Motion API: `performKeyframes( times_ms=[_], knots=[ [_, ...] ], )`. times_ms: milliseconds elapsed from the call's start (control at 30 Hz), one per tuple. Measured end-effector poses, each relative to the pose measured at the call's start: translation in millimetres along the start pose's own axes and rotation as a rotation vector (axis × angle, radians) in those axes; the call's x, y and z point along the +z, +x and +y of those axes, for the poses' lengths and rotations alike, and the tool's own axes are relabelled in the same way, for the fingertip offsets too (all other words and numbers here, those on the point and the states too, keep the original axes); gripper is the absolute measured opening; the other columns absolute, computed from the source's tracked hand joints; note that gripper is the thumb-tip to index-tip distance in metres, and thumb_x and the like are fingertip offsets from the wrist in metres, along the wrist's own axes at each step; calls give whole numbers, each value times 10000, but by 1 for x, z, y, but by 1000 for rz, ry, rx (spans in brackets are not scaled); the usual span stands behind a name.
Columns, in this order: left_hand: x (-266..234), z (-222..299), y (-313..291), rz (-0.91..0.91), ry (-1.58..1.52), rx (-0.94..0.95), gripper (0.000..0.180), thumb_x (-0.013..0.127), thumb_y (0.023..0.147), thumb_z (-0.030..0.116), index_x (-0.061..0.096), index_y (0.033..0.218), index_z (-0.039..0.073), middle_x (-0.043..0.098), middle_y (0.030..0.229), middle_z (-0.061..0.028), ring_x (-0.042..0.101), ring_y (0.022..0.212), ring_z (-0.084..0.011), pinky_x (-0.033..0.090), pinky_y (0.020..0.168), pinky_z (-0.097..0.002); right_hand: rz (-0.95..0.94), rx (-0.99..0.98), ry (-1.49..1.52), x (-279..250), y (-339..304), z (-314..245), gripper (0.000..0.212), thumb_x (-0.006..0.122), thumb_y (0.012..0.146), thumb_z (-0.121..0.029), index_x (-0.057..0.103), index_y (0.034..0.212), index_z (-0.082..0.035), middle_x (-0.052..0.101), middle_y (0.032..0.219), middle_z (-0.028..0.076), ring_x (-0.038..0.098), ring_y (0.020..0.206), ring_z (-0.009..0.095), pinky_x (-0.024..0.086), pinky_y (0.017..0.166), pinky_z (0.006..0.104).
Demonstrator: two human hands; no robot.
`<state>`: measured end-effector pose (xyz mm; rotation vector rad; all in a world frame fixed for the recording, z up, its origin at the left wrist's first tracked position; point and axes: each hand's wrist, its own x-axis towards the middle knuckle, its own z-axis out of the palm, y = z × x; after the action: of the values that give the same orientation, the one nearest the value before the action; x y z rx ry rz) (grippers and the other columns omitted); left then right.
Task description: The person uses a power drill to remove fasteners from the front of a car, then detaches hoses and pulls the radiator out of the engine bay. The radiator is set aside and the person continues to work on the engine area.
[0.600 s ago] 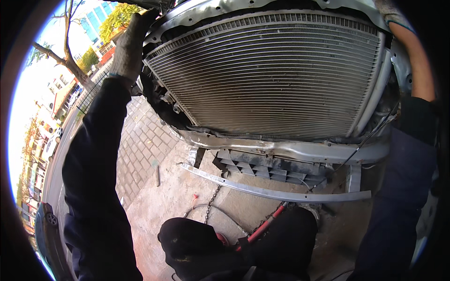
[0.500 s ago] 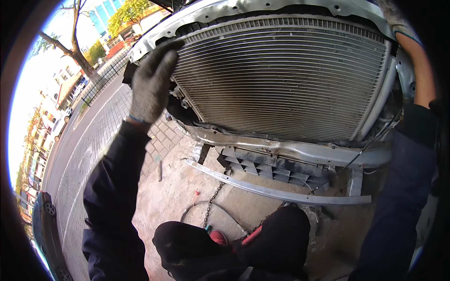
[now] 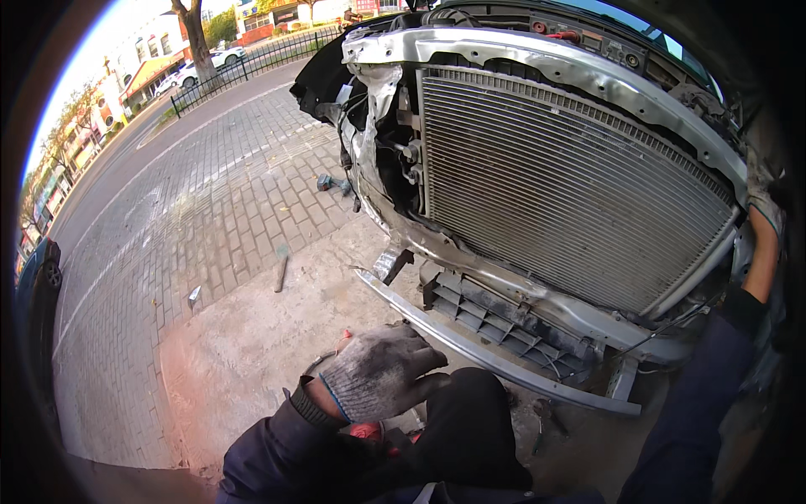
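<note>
In a grey-white knit glove, my left hand (image 3: pixel 382 374) is low in front of me beside my knee, fingers stretched out, holding nothing. My right hand (image 3: pixel 762 193), gloved too, is up at the right end of the silver upper crossbar (image 3: pixel 537 52) of a car's stripped front. It appears to touch the metal there, but its fingers are too dark to make out. Between the bars stands a finned radiator (image 3: pixel 562 181), with darker stains on its left half. The metal at the front's left side (image 3: pixel 369 126) is crumpled.
A curved metal beam (image 3: pixel 495 357) and a black plastic grille (image 3: pixel 504 315) lie low before the car. A hammer (image 3: pixel 281 273) lies on the ground to the left, and a cordless power tool (image 3: pixel 333 184) on the paving. A dark car (image 3: pixel 38 302) is parked far left.
My left hand has come down from the radiator's upper left to beside my knee. The view has swung left, showing more paving. My right hand stays by the car's right side.
</note>
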<state>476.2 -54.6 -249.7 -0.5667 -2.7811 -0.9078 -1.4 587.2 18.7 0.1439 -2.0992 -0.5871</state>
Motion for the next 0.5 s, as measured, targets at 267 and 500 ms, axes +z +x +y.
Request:
performKeyframes(
  times_ms=[267,500],
  knots=[
    [-34,52,-34,237,-313,114,211,864,1001,220,853,1093,31,815,1001,-134,811,925,-281,658,849,-426,-85,184,419,-9,-26,13,606,412,1193,-462,549,1681,-130,600,1662,181,559,1532,329,402,1288,419],
    [-32,78,-47,342,-744,62,135,878,942,197,860,1027,94,777,948,-118,748,862,-358,587,684,-433,-21,-159,512,-19,21,27,676,488,1171,-508,558,1657,-45,650,1607,208,621,1466,317,460,1224,410]
  ],
)
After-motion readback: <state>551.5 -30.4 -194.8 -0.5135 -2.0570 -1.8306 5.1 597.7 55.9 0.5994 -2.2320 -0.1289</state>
